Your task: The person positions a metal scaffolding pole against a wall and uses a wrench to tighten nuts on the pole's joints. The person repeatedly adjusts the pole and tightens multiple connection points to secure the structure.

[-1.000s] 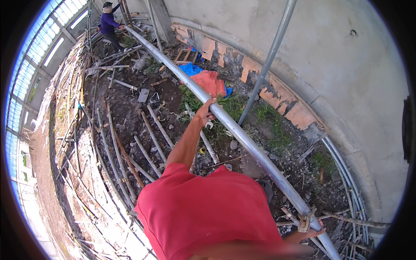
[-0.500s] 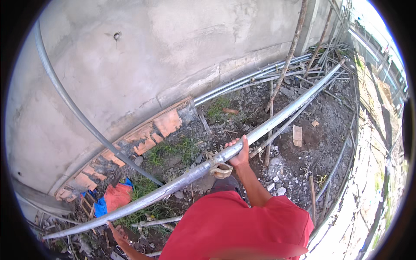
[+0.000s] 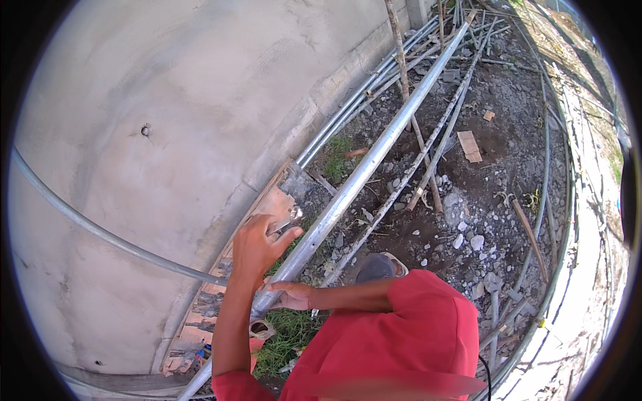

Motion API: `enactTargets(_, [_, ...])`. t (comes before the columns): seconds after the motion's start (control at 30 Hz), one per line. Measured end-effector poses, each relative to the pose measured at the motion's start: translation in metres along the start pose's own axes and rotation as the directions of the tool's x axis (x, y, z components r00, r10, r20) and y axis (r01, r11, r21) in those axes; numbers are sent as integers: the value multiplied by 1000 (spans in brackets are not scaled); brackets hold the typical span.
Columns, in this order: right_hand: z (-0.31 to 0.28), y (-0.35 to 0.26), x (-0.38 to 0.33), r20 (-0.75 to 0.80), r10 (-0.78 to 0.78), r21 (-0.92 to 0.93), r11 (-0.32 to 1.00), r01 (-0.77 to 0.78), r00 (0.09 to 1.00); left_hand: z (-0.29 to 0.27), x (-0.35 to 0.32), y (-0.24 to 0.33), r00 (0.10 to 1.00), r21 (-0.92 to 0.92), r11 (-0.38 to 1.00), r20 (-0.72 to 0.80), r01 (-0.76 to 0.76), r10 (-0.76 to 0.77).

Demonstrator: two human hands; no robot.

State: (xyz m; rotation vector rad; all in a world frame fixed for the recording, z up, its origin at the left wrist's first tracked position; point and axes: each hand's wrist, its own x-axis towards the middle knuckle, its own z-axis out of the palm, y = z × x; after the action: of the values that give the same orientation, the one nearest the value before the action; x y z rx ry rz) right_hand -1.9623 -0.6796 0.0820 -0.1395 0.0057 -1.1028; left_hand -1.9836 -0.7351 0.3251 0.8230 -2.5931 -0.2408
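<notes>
A long silver metal pipe (image 3: 364, 164) runs slantwise from the lower left to the far upper right. My right hand (image 3: 294, 296) is closed round it from its right side, the fingers partly hidden beneath. Just below that hand, a dull, worn metal clamp (image 3: 261, 328) sits against the pipe. My left hand (image 3: 256, 246) is raised on the pipe's wall side, fingers curled round a small shiny metal tool (image 3: 289, 219) whose kind I cannot make out. Its thumb sticks out toward the pipe.
A grey plastered wall (image 3: 167, 80) rises on the left, with a curved grey pipe (image 3: 114, 234) leaning across it. More metal pipes (image 3: 348, 107) and wooden poles (image 3: 400, 53) lie or stand beyond. Rubble and white stones (image 3: 476, 242) cover the ground.
My left hand has come up from under the pipe's lower end to beside its middle. My right hand now grips closer to the clamp. The view has turned.
</notes>
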Motion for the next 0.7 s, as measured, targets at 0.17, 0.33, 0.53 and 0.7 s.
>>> enactTargets(0.17, [39,60,33,-52,66,-82,994,-70,996,90,103,69,855,284,948,518,-143,-26])
enactTargets(0.33, [70,81,34,77,139,-449,889,-90,987,105,87,35,812,384,916,567,-113,-138])
enactTargets(0.53, [-12,33,35,197,192,-934,334,125,961,78,49,7,835,261,952,550,-160,-10])
enactTargets(0.7, [-141,-203,-59,-8,-487,-221,853,473,873,40,-4,-24,815,185,979,578,-82,-41])
